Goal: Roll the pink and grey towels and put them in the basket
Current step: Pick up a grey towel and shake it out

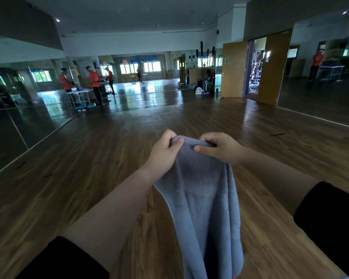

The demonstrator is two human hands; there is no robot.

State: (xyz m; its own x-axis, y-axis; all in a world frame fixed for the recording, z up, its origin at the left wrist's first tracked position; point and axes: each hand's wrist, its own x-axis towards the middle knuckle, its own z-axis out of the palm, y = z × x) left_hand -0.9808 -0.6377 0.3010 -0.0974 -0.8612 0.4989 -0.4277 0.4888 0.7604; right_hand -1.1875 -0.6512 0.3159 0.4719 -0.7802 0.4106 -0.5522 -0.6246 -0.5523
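The grey towel (204, 198) hangs lengthwise in the air in front of me, reaching down past the bottom of the frame. My left hand (164, 152) pinches its top edge at the left corner, thumb on the near side. My right hand (220, 148) pinches the same top edge at the right, close beside the left hand. A small pink spot shows at the bottom edge under the towel; I cannot tell what it is. No basket is in view.
A wide wooden floor (109, 158) stretches ahead. Mirror walls (18, 97) line the left and right sides. People in orange shirts stand at a white table (81, 91) far left. An open wooden door (234, 69) stands far right.
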